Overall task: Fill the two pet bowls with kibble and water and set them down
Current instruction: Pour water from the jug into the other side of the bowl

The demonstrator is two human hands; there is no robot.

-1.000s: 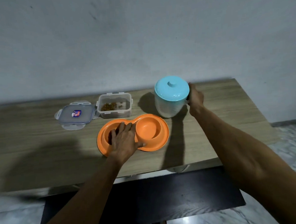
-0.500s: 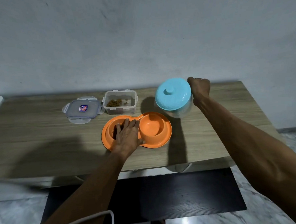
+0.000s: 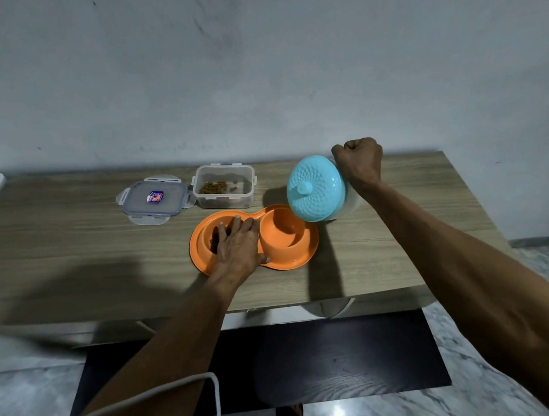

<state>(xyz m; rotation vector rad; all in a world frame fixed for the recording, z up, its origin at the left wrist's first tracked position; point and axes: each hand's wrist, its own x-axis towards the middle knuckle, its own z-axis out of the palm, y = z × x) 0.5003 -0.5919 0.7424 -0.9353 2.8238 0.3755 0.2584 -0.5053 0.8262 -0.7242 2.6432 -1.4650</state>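
From the head view, my left hand [image 3: 236, 242] lies flat, fingers released, over the kibble side of the orange plastic double pet bowl [image 3: 284, 239] near the desk's [image 3: 76, 239] front edge, steadying it. My right hand [image 3: 358, 162], clenched on the handle, tips the translucent jug with turquoise lid [image 3: 317, 189] toward the empty well for water.

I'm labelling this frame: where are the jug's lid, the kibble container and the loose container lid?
jug's lid [image 3: 314, 189], head view, dimpled blue top.
kibble container [image 3: 223, 191], head view, clear front wall.
loose container lid [image 3: 154, 198], head view, centre label.
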